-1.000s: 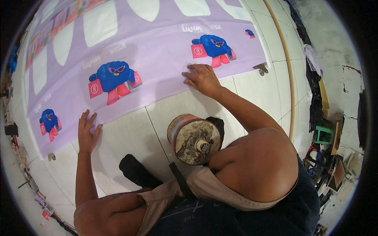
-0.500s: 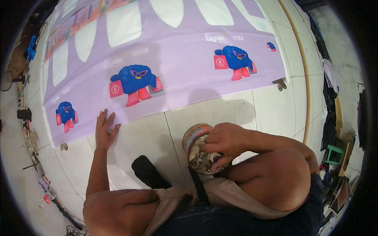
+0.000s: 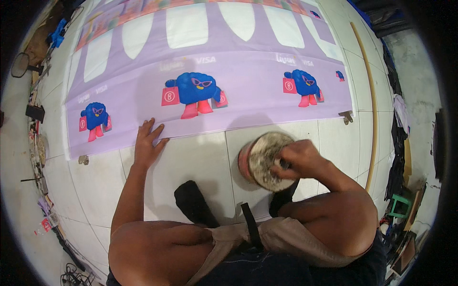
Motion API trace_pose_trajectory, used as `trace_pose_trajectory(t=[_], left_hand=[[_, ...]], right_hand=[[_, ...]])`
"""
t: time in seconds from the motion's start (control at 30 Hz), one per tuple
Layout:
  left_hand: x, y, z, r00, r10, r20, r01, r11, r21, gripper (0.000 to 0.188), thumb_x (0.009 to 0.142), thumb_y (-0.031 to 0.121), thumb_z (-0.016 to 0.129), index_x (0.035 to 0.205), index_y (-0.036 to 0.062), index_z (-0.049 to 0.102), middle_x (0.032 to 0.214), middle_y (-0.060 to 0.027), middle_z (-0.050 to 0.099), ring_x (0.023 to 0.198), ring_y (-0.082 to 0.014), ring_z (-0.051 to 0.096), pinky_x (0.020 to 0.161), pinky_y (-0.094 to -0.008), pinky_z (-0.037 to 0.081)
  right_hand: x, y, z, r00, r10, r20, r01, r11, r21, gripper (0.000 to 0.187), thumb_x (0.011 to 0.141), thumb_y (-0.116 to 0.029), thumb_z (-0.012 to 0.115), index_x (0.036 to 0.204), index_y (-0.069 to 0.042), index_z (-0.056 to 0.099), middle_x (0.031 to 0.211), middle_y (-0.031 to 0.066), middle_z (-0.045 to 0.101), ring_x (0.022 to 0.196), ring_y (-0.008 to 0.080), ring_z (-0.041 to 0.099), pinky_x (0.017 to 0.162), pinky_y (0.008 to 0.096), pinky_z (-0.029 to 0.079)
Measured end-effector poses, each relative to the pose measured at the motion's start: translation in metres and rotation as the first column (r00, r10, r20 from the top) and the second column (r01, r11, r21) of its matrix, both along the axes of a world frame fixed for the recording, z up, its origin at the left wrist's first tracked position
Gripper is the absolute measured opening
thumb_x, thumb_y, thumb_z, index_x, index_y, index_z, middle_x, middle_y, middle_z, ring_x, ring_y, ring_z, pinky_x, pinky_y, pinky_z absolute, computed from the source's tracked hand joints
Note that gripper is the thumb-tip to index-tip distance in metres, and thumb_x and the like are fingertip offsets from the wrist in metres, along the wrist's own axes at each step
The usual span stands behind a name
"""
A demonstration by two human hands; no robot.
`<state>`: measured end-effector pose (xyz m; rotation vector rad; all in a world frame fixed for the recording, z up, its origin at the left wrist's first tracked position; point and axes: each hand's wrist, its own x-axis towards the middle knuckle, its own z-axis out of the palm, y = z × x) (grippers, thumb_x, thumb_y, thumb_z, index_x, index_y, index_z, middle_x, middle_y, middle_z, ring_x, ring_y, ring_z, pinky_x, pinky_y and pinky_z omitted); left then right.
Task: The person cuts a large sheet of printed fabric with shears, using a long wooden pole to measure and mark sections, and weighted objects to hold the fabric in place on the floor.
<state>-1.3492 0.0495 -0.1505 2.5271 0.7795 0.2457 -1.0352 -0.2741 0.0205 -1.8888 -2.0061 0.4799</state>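
Left hand [image 3: 147,143] flat on banner [image 3: 248,90] edge; right hand [image 3: 298,159] apparently in tin [image 3: 265,161].

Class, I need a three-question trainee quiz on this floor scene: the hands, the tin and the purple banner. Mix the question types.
1. True or false: the left hand lies flat at the lower edge of the purple banner.
2. The right hand is at: A) the round tin B) a metal clip C) the long wooden pole.
3. How many blue cartoon figures with pink feet show in full on the banner?

Key: 1 true; 2 A; 3 three.
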Motion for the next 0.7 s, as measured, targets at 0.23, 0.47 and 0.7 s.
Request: trace_pose_trajectory(t=[0.23, 0.47, 0.7], left_hand=[[-0.007, -0.001, -0.014, 0.997, -0.014, 0.078, 0.013, 1.000, 0.016, 0.048, 0.082, 0.028, 0.075, 0.126, 0.0143, 0.065, 0.145, -0.0172, 0.046, 0.137, -0.0417, 0.037, 0.115, -0.0533, 0.026], [-0.010, 0.004, -0.014, 0.996, -0.020, 0.083, 0.018, 0.999, 0.034, 0.050, 0.083, 0.033, 0.073, 0.129, 0.0160, 0.062, 0.146, -0.0175, 0.044, 0.137, -0.0409, 0.037, 0.115, -0.0539, 0.026], [-0.006, 0.010, 0.006, 0.999, -0.050, 0.021, 0.050, 0.999, -0.007, 0.045, 0.085, 0.028, 0.070, 0.128, 0.0150, 0.062, 0.144, -0.0163, 0.046, 0.137, -0.0382, 0.038, 0.115, -0.0507, 0.028]], right_hand=[[0.003, 0.061, 0.012, 0.895, -0.444, 0.042, 0.439, 0.894, 0.087, 0.036, 0.077, -0.035, 0.078, 0.090, -0.005, 0.063, 0.070, 0.0149, 0.065, 0.062, 0.0313, 0.067, 0.057, 0.0394, 0.052], [0.013, 0.137, -0.015, 0.859, -0.483, 0.170, 0.488, 0.873, 0.017, 0.042, 0.079, -0.040, 0.076, 0.093, -0.002, 0.064, 0.072, 0.0148, 0.067, 0.063, 0.0278, 0.066, 0.059, 0.0363, 0.050], [0.030, 0.158, 0.013, 0.890, -0.362, 0.277, 0.433, 0.861, -0.266, 0.045, 0.078, -0.039, 0.077, 0.098, -0.001, 0.063, 0.078, 0.0169, 0.069, 0.070, 0.0310, 0.069, 0.064, 0.0381, 0.053]])
